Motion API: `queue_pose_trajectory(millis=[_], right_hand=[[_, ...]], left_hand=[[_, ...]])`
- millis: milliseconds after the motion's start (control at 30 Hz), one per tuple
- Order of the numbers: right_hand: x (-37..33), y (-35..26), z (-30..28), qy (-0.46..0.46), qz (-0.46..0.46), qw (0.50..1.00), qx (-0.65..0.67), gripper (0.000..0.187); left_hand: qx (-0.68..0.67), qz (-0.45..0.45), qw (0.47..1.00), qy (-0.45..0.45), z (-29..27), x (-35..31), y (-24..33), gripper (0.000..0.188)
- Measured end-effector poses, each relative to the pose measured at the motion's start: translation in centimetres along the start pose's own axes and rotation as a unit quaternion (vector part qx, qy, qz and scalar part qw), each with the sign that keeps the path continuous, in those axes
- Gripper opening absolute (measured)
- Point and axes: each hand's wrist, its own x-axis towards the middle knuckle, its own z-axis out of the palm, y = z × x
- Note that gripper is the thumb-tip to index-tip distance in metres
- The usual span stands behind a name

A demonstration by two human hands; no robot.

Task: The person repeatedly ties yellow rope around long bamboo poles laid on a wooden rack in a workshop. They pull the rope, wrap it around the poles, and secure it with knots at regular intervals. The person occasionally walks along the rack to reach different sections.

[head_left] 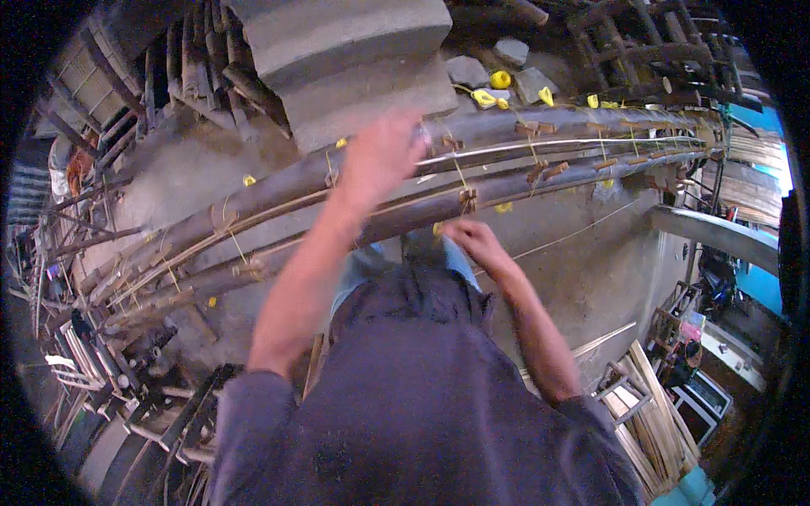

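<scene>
Two lashed poles (413, 214) border roomy floor (591, 274) — left hand (386, 152) blurred, right hand (475, 241) curled, each grip's hold unclear.

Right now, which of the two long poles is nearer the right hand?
The near pole, lower in the picture; the far pole lies beyond it.

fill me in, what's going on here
The person's left hand, blurred, is over the far long dark pole. The right hand is by the near pole that runs alongside it, close to a small yellow piece. Cords and wooden pieces sit along both poles. Whether either hand holds anything is unclear.
</scene>
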Motion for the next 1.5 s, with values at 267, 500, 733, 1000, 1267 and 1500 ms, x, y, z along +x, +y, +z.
queue_pose_trajectory(millis=[267,500,733,1000,1267,1500], right_hand=[[5.3,-27.3,-2.0,-0.190,-0.484,0.714,-0.469,0.016],[21.0,-12.1,-4.7,0.036,-0.219,0.892,-0.394,0.036],[1.6,-9.4,-2.3,-0.228,-0.319,0.898,-0.200,0.021],[1.9,-4.6,-0.1,-0.224,-0.279,0.867,-0.346,0.021],[-4.5,-8.0,0.4,-0.217,-0.175,0.959,-0.045,0.046],[0.5,-1.5,14.2,-0.112,-0.095,0.988,-0.044,0.025]], left_hand=[[-0.045,-0.010,0.969,0.244,9.8,-1.7,0.0,0.015],[0.081,-0.003,0.974,0.210,8.9,-0.2,2.4,0.019],[0.076,-0.056,0.975,0.202,8.8,-1.1,1.6,0.019],[-0.143,-0.155,0.973,0.095,3.8,8.6,1.9,0.030],[0.046,-0.099,0.994,0.026,-2.2,8.7,-10.1,0.036],[-0.026,-0.087,0.994,0.058,-7.8,-4.7,-9.6,0.033]])
